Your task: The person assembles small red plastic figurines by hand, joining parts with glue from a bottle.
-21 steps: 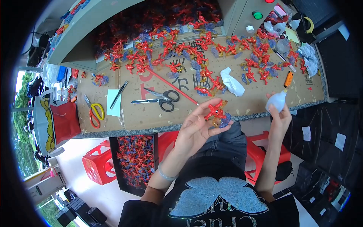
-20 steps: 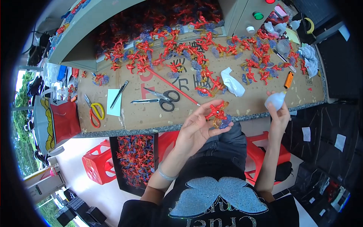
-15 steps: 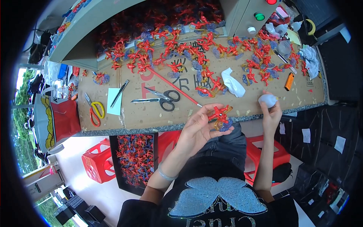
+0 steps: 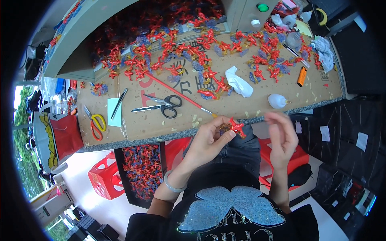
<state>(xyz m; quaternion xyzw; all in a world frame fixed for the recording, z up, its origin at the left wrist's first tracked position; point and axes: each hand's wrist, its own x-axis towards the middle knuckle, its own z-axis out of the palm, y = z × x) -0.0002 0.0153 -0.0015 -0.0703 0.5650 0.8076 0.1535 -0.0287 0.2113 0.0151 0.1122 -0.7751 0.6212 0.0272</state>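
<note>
Just past the table's front edge, my left hand (image 4: 209, 140) pinches a small red figurine (image 4: 237, 127) with clear yellow and purple parts; my fingers cover some of it. My right hand (image 4: 282, 138) is off to the right, slightly blurred, its fingers apart and nothing in them. Beyond it on the table lies a small white squeeze bottle (image 4: 276, 101) with a thin tip. A crumpled white tissue (image 4: 240, 83) is left of the bottle. A red stick (image 4: 177, 91) slants across the table, its near end close to my left hand.
Black-handled scissors (image 4: 163, 105), red-and-yellow cutters (image 4: 95, 122) and tweezers (image 4: 119, 102) on a pale green pad (image 4: 114, 116) lie at left. Many figurines (image 4: 265, 56) cover the far side beneath a grey machine housing (image 4: 68, 66). An orange lighter (image 4: 301, 76) lies right; a black crate (image 4: 161, 160) stands below.
My right hand has let go of the squeeze bottle, now on the table, and moved back toward me. My left hand has turned the figurine and closed more around it. The view has shifted slightly.
</note>
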